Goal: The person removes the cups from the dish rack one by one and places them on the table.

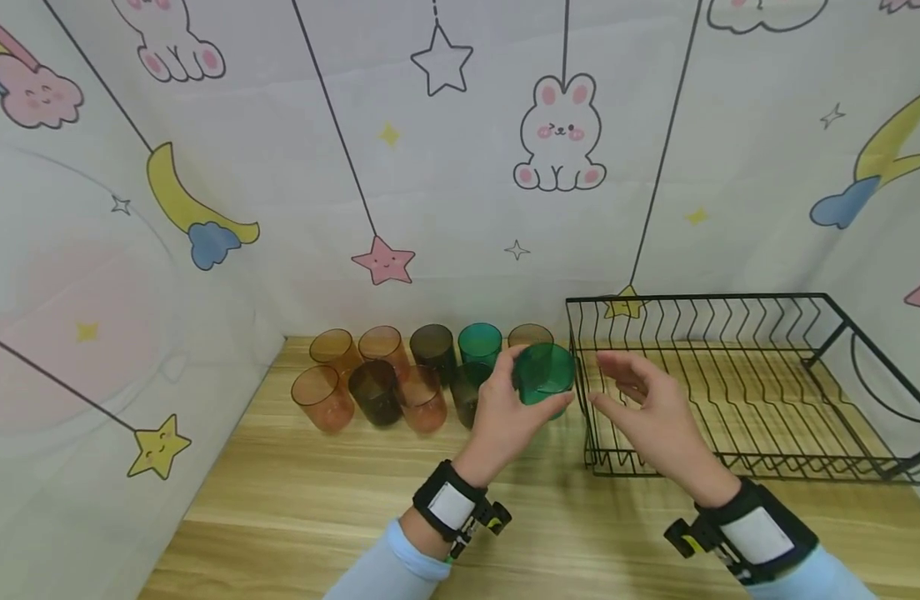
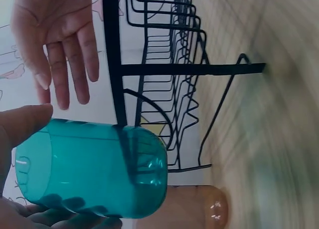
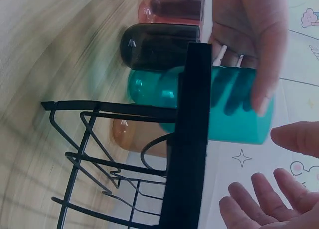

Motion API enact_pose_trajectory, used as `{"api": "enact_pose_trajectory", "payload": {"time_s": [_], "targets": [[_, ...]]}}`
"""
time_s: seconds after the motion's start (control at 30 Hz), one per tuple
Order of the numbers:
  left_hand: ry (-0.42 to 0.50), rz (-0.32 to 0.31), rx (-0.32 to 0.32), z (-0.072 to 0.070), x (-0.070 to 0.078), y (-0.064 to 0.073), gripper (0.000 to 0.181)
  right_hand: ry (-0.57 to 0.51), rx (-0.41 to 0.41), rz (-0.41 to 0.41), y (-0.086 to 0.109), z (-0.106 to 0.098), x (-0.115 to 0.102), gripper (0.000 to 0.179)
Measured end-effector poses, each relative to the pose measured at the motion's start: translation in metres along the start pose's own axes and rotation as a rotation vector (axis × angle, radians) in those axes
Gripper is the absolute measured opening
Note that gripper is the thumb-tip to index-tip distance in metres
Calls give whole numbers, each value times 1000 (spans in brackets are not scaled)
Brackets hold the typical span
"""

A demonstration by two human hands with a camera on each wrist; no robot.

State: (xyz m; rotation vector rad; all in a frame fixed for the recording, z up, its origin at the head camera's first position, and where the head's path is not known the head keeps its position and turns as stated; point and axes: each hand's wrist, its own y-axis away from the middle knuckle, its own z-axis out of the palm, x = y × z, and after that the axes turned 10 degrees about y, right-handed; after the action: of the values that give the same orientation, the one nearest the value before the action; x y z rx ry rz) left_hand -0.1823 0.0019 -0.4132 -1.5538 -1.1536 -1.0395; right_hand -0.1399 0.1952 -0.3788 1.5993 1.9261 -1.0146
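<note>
A green see-through tumbler [image 1: 546, 371] is held in my left hand [image 1: 505, 404], thumb on one side and fingers on the other. In the left wrist view the tumbler [image 2: 94, 169] shows clear of the table, beside the rack. My right hand [image 1: 655, 417] is just right of it over the rack's left end, fingers apart and holding nothing. The right wrist view shows this hand's fingers [image 3: 259, 199] spread near the tumbler's rim. Behind the left hand, a dark tumbler [image 1: 469, 396] and an amber one [image 1: 531, 335] are partly hidden.
A black wire dish rack [image 1: 730, 392] stands on the right of the wooden table [image 1: 302, 517]. Left of it are two rows of tumblers, among them a pink one [image 1: 322, 400], a dark one [image 1: 375, 393] and a green one [image 1: 480, 343]. A printed curtain [image 1: 467, 183] hangs behind.
</note>
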Motion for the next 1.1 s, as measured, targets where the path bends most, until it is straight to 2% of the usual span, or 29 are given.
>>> {"api": "enact_pose_trajectory", "payload": {"time_s": [0.3, 0.67, 1.1], "targets": [[-77, -47, -45, 9, -17, 4, 83, 52, -48, 46, 0, 2, 0, 54], [-117, -93, -24, 18, -36, 6, 84, 136, -55, 31, 4, 3, 2, 57], [-128, -133, -3, 20, -50, 7, 85, 234, -77, 84, 13, -6, 2, 63]]}}
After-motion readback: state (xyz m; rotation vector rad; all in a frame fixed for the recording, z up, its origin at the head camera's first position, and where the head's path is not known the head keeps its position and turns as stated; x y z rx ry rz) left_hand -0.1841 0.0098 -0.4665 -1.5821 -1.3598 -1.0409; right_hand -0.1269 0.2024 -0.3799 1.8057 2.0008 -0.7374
